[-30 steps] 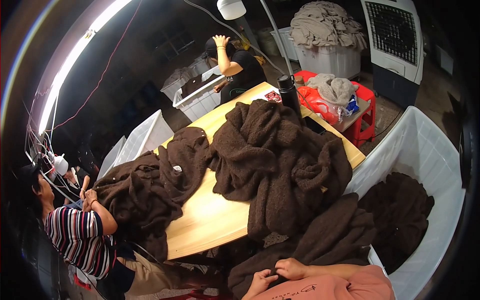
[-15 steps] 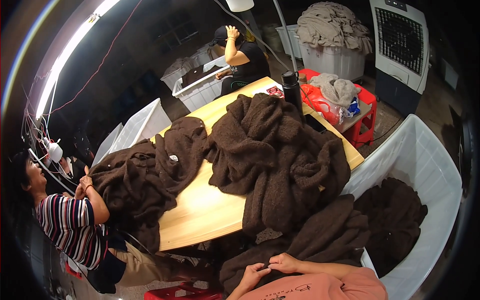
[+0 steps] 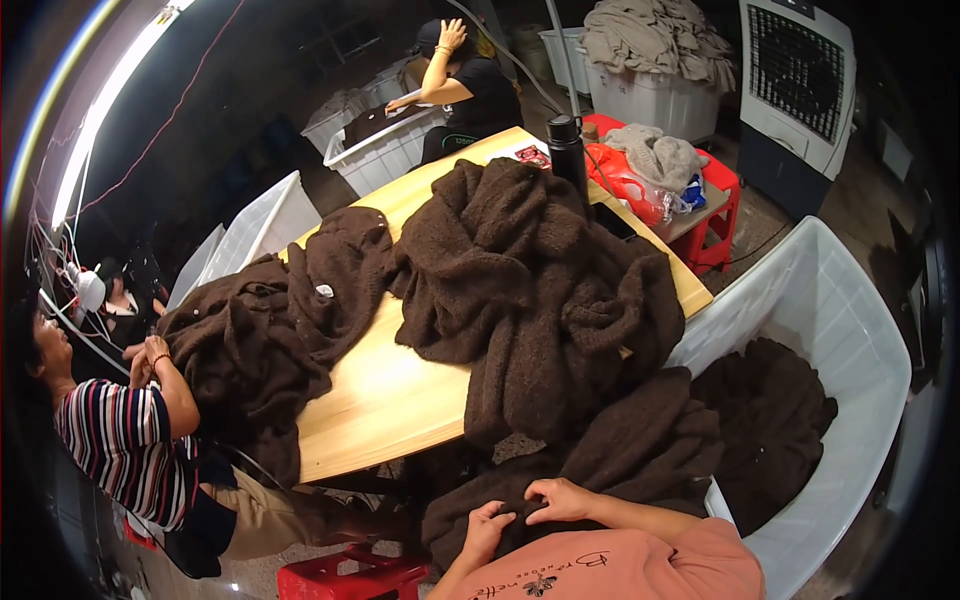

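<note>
Close to my body, a dark brown knitted cloth (image 3: pixel 610 450) lies across my lap and rises toward the table's near edge. My left hand (image 3: pixel 487 528) pinches its near part, fingers closed on the fabric. Just to the right, my right hand (image 3: pixel 558 502) also grips the cloth, thumb and fingers bent together. A short stretch of fabric shows between the two hands. In front of them, a large heap of the same brown knit (image 3: pixel 520 280) covers the right part of the wooden table (image 3: pixel 370 420) and hangs over its near edge.
A white bin (image 3: pixel 860 300) with brown knit inside stands at my right. Across the table, a person in a striped shirt (image 3: pixel 120 440) handles more brown knit (image 3: pixel 250 340). A black bottle (image 3: pixel 566 165) stands at the far edge. Red stools (image 3: pixel 350 578) and an air cooler (image 3: pixel 795 90) are nearby.
The whole view has shifted slightly, with things now higher and further left. My hands are a little further apart on the cloth. The seated person at the back has stretched an arm over a bin.
</note>
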### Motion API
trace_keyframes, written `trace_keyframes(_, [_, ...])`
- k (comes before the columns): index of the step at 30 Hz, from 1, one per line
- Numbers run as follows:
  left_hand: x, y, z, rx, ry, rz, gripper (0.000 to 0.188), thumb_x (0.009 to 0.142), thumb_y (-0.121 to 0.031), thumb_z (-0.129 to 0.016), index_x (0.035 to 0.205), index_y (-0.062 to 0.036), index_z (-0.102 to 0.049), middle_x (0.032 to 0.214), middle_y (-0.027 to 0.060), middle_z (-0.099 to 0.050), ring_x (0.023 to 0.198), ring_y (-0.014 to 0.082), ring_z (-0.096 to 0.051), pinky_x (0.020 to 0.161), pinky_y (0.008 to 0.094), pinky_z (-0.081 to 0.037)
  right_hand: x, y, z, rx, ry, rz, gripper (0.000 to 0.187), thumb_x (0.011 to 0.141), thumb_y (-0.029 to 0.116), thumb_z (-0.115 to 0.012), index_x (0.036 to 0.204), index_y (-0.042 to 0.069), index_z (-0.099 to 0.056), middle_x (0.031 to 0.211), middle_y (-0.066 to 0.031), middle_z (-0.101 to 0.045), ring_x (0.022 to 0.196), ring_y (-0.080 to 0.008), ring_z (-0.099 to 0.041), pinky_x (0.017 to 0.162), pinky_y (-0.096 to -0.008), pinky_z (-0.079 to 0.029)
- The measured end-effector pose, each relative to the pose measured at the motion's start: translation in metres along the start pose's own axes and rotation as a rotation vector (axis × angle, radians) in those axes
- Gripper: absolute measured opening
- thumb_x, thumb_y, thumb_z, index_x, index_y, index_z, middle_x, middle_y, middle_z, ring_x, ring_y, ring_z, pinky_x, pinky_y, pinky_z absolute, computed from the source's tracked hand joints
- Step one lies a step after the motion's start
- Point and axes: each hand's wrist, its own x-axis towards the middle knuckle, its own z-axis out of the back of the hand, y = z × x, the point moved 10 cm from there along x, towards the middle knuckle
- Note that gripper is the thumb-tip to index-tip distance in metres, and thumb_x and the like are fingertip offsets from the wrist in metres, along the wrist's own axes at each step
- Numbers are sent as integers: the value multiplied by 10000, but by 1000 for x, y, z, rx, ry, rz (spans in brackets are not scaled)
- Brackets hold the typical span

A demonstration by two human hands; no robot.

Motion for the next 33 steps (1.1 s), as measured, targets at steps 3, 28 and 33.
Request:
trace_keyframes(3, [-7, -1, -2, -135, -4, 60, 59, 775, 6, -604, 832, 2, -619, 772, 23, -619, 634, 79, -547, 598, 193, -442, -8, -4, -6, -180, 162, 72, 229, 740, 193, -658, 885, 24, -607, 858, -164, -615, 787, -319, -602, 688, -363, -471])
trace_keyframes(28, [-8, 14, -9, -383, -6, 99, 46, 815, -8, -562, 790, -20, -599, 756, 26, -609, 671, 92, -563, 620, 216, -448, -22, 85, -9, -453, -235, 591, 72, 693, 34, -572, 719, 54, -508, 653, -65, -500, 590, -234, -550, 486, -338, -447])
trace_keyframes(33, [-10, 0, -8, -213, -34, -45, 73, 804, 19, -566, 836, 23, -632, 787, 34, -631, 687, 85, -564, 629, 212, -452, -23, 74, -16, -462, -207, 549, 61, 708, 36, -554, 691, 53, -499, 663, -78, -507, 605, -247, -555, 502, -350, -452])
